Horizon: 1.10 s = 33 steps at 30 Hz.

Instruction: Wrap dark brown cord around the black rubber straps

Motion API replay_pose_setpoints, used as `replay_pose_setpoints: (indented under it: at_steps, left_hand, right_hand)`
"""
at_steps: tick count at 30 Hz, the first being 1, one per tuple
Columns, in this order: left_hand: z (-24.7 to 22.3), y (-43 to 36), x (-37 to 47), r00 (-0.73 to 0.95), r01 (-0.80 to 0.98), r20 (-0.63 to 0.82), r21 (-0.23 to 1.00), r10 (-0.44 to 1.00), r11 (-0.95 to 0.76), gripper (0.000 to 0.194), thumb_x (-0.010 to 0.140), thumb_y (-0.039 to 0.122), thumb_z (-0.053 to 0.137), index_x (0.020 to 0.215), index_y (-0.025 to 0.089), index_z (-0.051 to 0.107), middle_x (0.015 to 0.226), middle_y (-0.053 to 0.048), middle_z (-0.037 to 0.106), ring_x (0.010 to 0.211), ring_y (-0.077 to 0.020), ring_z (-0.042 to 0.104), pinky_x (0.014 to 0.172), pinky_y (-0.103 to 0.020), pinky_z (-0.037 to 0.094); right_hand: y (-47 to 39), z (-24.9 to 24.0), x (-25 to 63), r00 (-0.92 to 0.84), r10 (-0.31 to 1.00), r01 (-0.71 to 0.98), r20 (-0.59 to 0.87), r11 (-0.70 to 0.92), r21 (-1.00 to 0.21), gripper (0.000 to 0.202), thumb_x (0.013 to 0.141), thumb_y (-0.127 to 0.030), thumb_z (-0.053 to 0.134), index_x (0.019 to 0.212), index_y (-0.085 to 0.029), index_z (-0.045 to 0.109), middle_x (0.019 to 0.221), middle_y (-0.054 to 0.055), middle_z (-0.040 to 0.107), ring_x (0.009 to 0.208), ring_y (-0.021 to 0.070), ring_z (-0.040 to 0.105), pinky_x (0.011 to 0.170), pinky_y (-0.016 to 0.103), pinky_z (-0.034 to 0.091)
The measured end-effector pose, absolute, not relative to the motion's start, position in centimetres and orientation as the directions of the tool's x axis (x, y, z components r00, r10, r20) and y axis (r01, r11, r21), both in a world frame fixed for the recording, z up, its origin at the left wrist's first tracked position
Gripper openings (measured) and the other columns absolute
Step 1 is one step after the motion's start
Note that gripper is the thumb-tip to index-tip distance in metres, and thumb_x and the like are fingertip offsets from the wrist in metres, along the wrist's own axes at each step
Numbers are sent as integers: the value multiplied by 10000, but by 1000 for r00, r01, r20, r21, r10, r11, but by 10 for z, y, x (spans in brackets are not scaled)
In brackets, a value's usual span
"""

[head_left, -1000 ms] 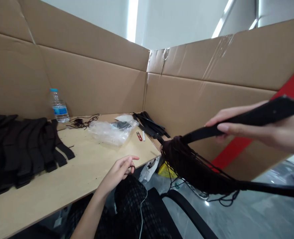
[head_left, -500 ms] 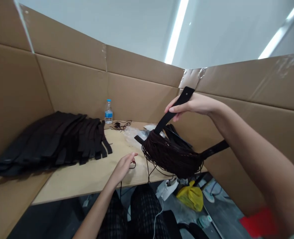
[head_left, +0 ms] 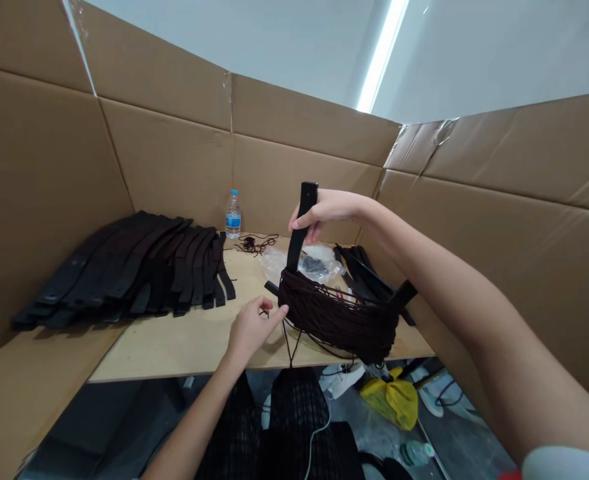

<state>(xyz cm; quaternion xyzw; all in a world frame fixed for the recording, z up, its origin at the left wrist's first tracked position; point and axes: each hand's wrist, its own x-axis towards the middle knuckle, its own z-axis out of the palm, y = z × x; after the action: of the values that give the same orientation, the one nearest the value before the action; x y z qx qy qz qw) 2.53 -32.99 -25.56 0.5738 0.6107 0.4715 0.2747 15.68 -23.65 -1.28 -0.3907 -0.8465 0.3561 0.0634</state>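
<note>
Over pale tabletop (head_left: 174, 347), amid cardboard walls (head_left: 174, 147), right hand (head_left: 326, 208) closed on strap (head_left: 296, 251); left hand (head_left: 251, 327), hold unclear

open tabletop (head_left: 189, 345) separates the left fingers (head_left: 259, 303) from the obstructing strap pile (head_left: 144, 267).

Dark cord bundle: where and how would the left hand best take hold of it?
Probably by the short strip end jutting from the left of the dark cord bundle, the left hand coming from that side. It stands free of the windings. The right hand grips the upright strip above, and loose strands hang below.
</note>
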Motion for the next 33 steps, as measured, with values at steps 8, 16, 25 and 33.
replay_pose_setpoints:
  at_steps: [8,16,25,33]
  left_hand:
    - [-238,-325,71,-99,627,392,739,915,-248,207,768,388,608,738,183,611,793,-60,644,747,-220,583,651,-302,396]
    - [-234,-304,68,-151,451,428,832,891,-323,264,858,372,440,731,181,570,698,-10,597,634,-152,552,588,-244,405]
    - [-200,-276,48,-311,430,506,830,804,-356,527,733,453,631,1142,151,491,662,46,469,626,-139,510,586,-221,386]
    - [-169,-260,11,-202,605,497,741,844,-292,428,731,541,580,619,131,625,544,-23,554,554,-163,514,523,-243,324]
  right_hand:
    - [-229,-21,156,-668,743,593,-43,496,-634,80,693,-91,641,772,-79,652,679,77,678,541,177,666,552,307,608]
    - [-224,-29,179,-584,811,572,39,444,-690,93,725,-134,619,797,-80,640,717,108,687,593,193,681,602,318,612]
    - [-234,-11,146,-676,734,617,-65,516,-594,86,721,-56,580,766,-38,651,659,83,677,511,157,646,647,358,612]
    - [-228,4,95,-782,586,606,-212,636,-478,145,737,-29,527,775,-20,667,593,61,658,512,177,659,616,330,592]
